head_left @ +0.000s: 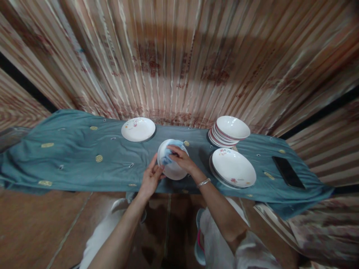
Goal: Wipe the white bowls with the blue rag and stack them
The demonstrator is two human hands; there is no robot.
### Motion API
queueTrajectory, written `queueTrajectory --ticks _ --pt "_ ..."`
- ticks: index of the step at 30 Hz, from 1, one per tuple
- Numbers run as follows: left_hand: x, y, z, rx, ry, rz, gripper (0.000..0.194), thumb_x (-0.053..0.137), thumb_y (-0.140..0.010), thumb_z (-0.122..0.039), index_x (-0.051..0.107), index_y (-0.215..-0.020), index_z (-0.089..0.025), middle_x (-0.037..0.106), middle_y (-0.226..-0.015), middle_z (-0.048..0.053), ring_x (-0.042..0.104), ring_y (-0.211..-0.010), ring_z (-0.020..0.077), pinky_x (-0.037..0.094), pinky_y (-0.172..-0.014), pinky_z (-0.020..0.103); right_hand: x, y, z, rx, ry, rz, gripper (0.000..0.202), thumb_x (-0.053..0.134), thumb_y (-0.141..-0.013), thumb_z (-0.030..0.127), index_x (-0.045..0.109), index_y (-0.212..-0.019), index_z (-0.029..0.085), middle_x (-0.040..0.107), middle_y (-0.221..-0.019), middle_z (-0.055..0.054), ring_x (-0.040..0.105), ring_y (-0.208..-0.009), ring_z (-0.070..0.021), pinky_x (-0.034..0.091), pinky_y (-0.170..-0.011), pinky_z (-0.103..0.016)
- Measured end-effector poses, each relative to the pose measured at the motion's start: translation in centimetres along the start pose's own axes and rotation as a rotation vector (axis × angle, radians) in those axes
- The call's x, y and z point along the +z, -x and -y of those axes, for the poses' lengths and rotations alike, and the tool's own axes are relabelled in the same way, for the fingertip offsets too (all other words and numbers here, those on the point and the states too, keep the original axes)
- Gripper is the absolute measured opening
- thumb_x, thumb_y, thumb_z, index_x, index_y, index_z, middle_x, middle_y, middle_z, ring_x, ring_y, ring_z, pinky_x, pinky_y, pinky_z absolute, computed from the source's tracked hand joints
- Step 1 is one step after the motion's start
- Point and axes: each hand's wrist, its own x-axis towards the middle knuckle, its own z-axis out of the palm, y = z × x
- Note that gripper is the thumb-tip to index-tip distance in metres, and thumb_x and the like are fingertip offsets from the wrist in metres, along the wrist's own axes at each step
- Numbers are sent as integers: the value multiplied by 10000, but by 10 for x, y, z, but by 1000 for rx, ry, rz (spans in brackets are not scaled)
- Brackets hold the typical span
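Note:
My left hand [152, 178] grips the left rim of a white bowl [176, 173], tilted above the near middle of the cloth-covered table. In my right hand [182, 158] is a light blue cloth [167, 157], bunched under the fingers and pressed against the bowl. Part of the cloth shows past the fingers along the bowl's far edge. A silver bangle circles the right wrist. To the right of the bowl stand a stack of large white plates [234, 168] with small flowers and, behind it, a stack of white bowls [232, 127] with reddish rims.
White floral plates [138, 129] lie at the back left. A black phone [288, 172] rests near the table's right end. The teal tablecloth [81, 153] is wrinkled and hangs over the front edge. A pleated curtain [174, 67] hangs close behind the table.

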Motion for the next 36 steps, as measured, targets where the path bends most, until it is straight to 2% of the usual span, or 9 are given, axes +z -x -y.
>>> queueTrajectory --ticks 4,8,12,16,20,24,28,32,36 --pt "-1 1 1 -1 1 -17 981 799 -609 -494 414 -1461 -198 608 -649 -70 580 -633 114 539 -621 243 17 4 12 -26 -119 102 426 646 -804 272 646 -1229 245 532 -1366 -50 538 -1184 -196 434 -1020 -348" --pt "-1 3 1 -5 17 -18 997 799 -610 -498 399 -1470 -188 638 -695 -49 606 -701 135 548 -649 254 24 9 21 -8 -186 154 393 646 -817 279 659 -1206 229 578 -1303 -60 551 -1167 -199 425 -1024 -348" --pt "-1 3 1 -9 41 -23 1032 810 -581 -517 401 -1468 -181 640 -698 -47 605 -697 138 546 -637 254 22 16 24 80 -247 210 347 679 -799 318 687 -1131 213 648 -1190 -52 590 -1088 -192 425 -1008 -352" --pt "-2 2 1 -10 26 -21 1040 807 -568 -536 418 -1458 -165 639 -689 -40 600 -664 140 539 -603 251 13 24 23 177 -282 325 345 733 -732 354 706 -1025 173 686 -1038 -51 618 -939 -175 468 -892 -323" --pt "-3 1 1 -5 -17 -38 1003 800 -576 -530 449 -1436 -152 599 -639 -64 548 -577 111 534 -569 248 -2 32 24 228 -148 468 298 707 -731 325 708 -970 146 692 -913 -36 605 -796 -147 467 -774 -280" --pt "-4 0 1 -10 -13 -12 1004 787 -597 -528 414 -1458 -170 623 -663 -57 592 -625 132 550 -602 266 -20 39 26 238 172 549 219 644 -738 219 729 -926 145 691 -821 -3 593 -737 -136 438 -703 -238" --pt "-2 0 -1 -19 -28 -23 1005 793 -596 -511 414 -1457 -157 637 -666 -45 612 -666 149 542 -579 249 -36 46 25 272 471 506 206 642 -736 197 749 -908 158 693 -778 5 597 -711 -136 413 -660 -224" --pt "-1 2 -4 -19 -19 -15 1013 805 -587 -505 420 -1456 -153 626 -640 -46 625 -695 161 550 -593 248 -44 51 17 250 707 345 194 656 -730 191 748 -902 187 709 -834 -19 622 -797 -176 439 -735 -265" --pt "0 2 -6 -19 -4 -3 1004 813 -585 -489 426 -1454 -170 632 -638 -48 635 -691 158 559 -604 252 -42 51 12 184 830 156 219 605 -769 146 710 -957 180 706 -977 -65 626 -930 -214 455 -863 -321"
